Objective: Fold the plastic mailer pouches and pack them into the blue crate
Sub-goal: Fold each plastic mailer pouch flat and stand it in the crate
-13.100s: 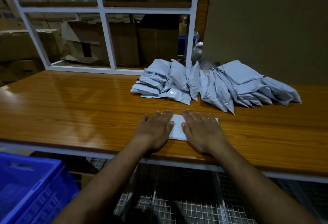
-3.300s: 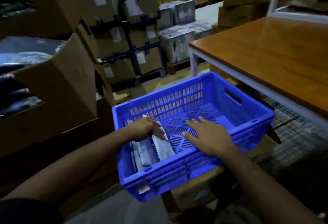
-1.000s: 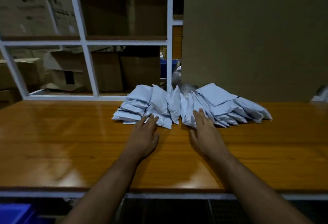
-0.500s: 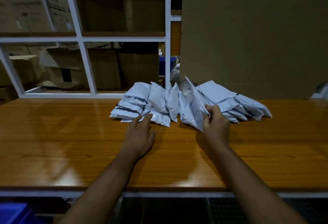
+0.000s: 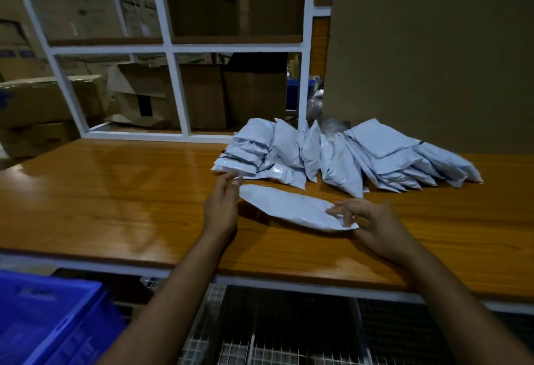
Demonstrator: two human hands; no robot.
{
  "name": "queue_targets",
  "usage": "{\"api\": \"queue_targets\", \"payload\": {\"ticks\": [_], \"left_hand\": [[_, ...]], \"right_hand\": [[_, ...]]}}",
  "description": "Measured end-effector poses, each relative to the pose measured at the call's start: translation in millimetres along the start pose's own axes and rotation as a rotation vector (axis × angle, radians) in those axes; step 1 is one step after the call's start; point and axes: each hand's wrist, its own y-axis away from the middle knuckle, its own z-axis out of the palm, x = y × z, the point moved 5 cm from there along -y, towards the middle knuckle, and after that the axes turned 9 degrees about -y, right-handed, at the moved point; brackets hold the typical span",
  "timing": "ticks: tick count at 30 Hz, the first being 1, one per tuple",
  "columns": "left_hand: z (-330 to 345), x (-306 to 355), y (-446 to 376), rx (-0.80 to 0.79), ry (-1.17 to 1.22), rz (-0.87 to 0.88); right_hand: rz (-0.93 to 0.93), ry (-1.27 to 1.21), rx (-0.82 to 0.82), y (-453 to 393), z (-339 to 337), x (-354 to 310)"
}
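left hand (image 5: pixel 221 208) pinches pouch (image 5: pixel 289 207) end | right hand (image 5: pixel 372 226) grips other end (raised off tabletop (image 5: pixel 115 200)) | pile (image 5: pixel 346 153) behind

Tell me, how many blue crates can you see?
1. The blue crate sits bottom left, below the table edge. Something small and blue shows behind the shelf frame; too hidden to tell.

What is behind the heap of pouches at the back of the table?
Behind the heap of pouches stand a white frame and a large cardboard sheet. A crumpled clear plastic bag peeks out between them; the pouches cover its lower part.
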Motion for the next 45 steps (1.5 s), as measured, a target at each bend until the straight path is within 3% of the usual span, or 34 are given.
{"api": "queue_targets", "payload": {"ticks": [3, 5, 9, 12, 15, 19, 21, 24, 31, 35, 41, 45], "left_hand": [[-6, 6, 19, -0.043, -0.093, 0.049], [-7, 7, 30, -0.134, -0.224, 0.101], [-5, 5, 39, -0.244, -0.540, 0.223], [1, 12, 44, -0.256, -0.696, 0.323], [4, 15, 48, -0.247, -0.772, 0.361], [-3, 15, 50, -0.137, -0.946, 0.347], [-6, 16, 50, -0.129, -0.945, 0.322], [-7, 12, 46, -0.147, -0.907, 0.282], [-14, 17, 38, -0.089, -0.517, 0.170], [0, 27, 37, -0.167, -0.712, 0.304], [15, 15, 39, -0.421, -1.204, 0.313], [16, 13, 41, -0.485, -1.324, 0.307]], "right_hand": [[0.062, -0.088, -0.046, 10, 0, -1], [0.199, -0.224, -0.060, 10, -2, 0], [0.419, -0.513, 0.223, -8, -11, -15], [0.425, -0.465, 0.330, -35, 7, -31], [0.489, -0.332, 0.165, -50, 53, -31], [0.518, -0.065, 0.078, -50, 78, -33], [0.527, 0.085, -0.076, -51, 87, -34], [0.468, 0.283, -0.297, -51, 107, -37], [0.422, 0.623, -0.435, -54, 125, -31], [0.475, 0.709, -0.448, -54, 127, -34], [0.466, 0.661, -0.454, -52, 125, -36], [0.438, 0.552, -0.420, -45, 114, -39]]}}
